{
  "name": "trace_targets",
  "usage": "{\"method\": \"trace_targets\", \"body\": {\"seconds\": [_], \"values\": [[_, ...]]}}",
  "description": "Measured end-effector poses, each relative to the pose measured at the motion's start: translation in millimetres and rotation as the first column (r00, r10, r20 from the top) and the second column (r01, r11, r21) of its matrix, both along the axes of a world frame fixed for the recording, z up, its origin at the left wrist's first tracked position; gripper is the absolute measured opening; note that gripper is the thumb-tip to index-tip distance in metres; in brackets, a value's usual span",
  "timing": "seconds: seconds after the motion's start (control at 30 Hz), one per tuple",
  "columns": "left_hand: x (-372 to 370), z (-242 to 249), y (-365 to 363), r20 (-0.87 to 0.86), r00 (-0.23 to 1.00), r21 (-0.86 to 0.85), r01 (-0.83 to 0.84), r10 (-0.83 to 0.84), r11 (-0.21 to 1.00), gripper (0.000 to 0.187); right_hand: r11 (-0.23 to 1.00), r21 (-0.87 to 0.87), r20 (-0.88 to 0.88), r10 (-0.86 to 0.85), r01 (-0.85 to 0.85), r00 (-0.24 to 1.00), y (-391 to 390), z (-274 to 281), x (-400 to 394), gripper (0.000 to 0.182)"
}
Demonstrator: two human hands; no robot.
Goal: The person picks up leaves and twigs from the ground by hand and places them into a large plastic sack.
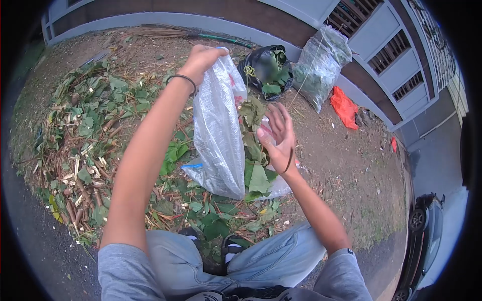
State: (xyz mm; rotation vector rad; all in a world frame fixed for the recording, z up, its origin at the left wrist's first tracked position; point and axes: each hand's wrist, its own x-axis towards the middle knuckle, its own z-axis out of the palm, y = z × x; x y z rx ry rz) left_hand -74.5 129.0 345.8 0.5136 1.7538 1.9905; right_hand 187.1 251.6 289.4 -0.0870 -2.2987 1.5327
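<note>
My left hand (203, 61) is closed on the rim of a white woven plastic sack (217, 135) and lifts that edge high. The sack hangs down from it with its mouth toward the right. Green leaves and stems (257, 170) fill the opening, some of them wilted. My right hand (279, 136) is beside the leaves at the sack's right side, fingers apart and palm toward the leaves. Part of the sack's far wall is hidden behind the leaves and this hand. A blue strip shows at the sack's lower left corner.
Cut leaves and chopped stems (85, 130) cover the ground at left. Behind stand a black bag of leaves (248, 70) and a full clear sack (324, 62). An orange plastic bag (344, 108) lies near the wall. A stick broom (160, 32) lies at the back; a car (424, 236) is at right.
</note>
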Motion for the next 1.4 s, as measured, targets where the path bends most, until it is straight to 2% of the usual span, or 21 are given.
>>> {"method": "trace_targets", "body": {"seconds": [0.1, 0.17, 0.33, 0.4, 0.47, 0.53, 0.57, 0.67, 0.73, 0.8, 0.83, 0.87, 0.93, 0.97, 1.0, 1.07, 1.1, 1.17, 1.27, 1.3, 1.4], "values": [[-10, -13, 2, -0.009, 0.999, 0.001, -0.053, 0.053, 0.999, 0.025, 0.949, -0.196, -0.240, -0.290, 0.246, 0.926, 19, 2, 7, 0.103], [-10, -16, 5, -0.001, 0.999, 0.023, -0.053, 0.053, 0.998, 0.024, 0.903, -0.187, -0.295, -0.426, 0.386, 0.855, 40, 5, 9, 0.092], [1, -9, 7, -0.013, 1.000, 0.015, -0.027, 0.028, 1.000, 0.024, 0.926, -0.187, -0.047, -0.343, 0.329, 0.938, 65, 2, -4, 0.091], [0, -8, 7, -0.018, 1.000, 0.015, -0.023, 0.024, 1.000, 0.024, 0.880, -0.472, -0.003, -0.052, 0.044, 0.999, 59, 14, -4, 0.093], [-1, -9, 3, -0.015, 0.999, 0.020, -0.029, 0.029, 0.999, 0.024, 0.910, -0.413, 0.050, 0.004, 0.017, 0.999, 53, 30, 7, 0.096], [-1, -9, 0, 0.004, 1.000, 0.034, -0.031, 0.031, 0.999, 0.023, 0.923, -0.348, 0.019, 0.184, -0.166, 0.983, 48, 37, 18, 0.102], [0, -6, -3, 0.020, 0.999, 0.047, -0.027, 0.026, 0.999, 0.023, 0.921, -0.301, 0.040, 0.270, -0.246, 0.962, 40, 45, 23, 0.118], [-2, -3, -10, 0.076, 0.997, 0.055, -0.027, 0.023, 0.998, 0.022, 0.918, -0.184, 0.144, 0.378, -0.351, 0.914, 27, 55, 37, 0.132], [-9, -9, -11, 0.100, 0.995, 0.055, -0.024, 0.018, 0.998, 0.023, 0.877, -0.220, 0.081, 0.453, -0.428, 0.888, 18, 51, 41, 0.132], [-15, -14, -12, 0.114, 0.993, 0.078, -0.013, 0.004, 0.997, 0.024, 0.863, 0.110, 0.180, 0.471, -0.493, 0.864, -4, 59, 51, 0.124], [-21, -18, -10, 0.074, 0.996, 0.028, -0.043, 0.041, 0.999, 0.025, 0.879, 0.325, 0.151, 0.316, -0.349, 0.937, -24, 65, 56, 0.086], [-17, -14, -13, 0.069, 0.997, 0.019, -0.031, 0.029, 0.999, 0.025, 0.886, 0.318, 0.143, 0.306, -0.337, 0.941, -28, 56, 52, 0.086], [-3, -4, -21, 0.077, 0.995, 0.012, -0.057, 0.056, 0.998, 0.025, 0.911, 0.251, 0.174, 0.291, -0.328, 0.941, -31, 33, 45, 0.043], [-6, -4, -25, 0.085, 0.996, 0.006, 0.017, -0.017, 1.000, 0.031, 0.944, 0.220, 0.183, 0.208, -0.246, 0.961, -35, 34, 42, 0.027], [-7, -4, -26, 0.081, 0.996, -0.005, 0.026, -0.025, 1.000, 0.031, 0.948, 0.211, 0.177, 0.201, -0.237, 0.963, -33, 26, 34, 0.027], [-8, -6, -27, 0.004, 0.995, -0.062, 0.102, -0.102, 0.993, 0.033, 0.997, -0.016, 0.131, -0.078, 0.081, 0.988, -23, 1, 13, 0.037], [1, 2, -31, -0.018, 0.990, -0.115, 0.138, -0.141, 0.984, 0.036, 0.996, -0.020, 0.133, -0.078, 0.081, 0.988, -21, -1, 4, 0.037], [17, 13, -33, -0.040, 0.982, -0.129, 0.176, -0.182, 0.976, 0.031, 0.889, 0.401, -0.026, -0.230, 0.221, 0.973, -18, -3, -14, 0.043], [36, 37, -33, -0.014, 0.970, -0.079, 0.240, -0.242, 0.967, 0.026, 0.828, 0.485, -0.061, -0.290, 0.283, 0.955, 3, -49, -55, 0.046], [41, 42, -32, 0.043, 0.964, -0.012, 0.264, -0.264, 0.964, 0.025, 0.825, 0.505, 0.083, -0.339, 0.254, 0.937, 2, -51, -61, 0.044], [44, 47, -29, 0.063, 0.968, 0.035, 0.242, -0.244, 0.970, 0.022, 0.727, 0.676, 0.156, -0.298, 0.118, 0.942, -1, -72, -76, 0.041]]}}
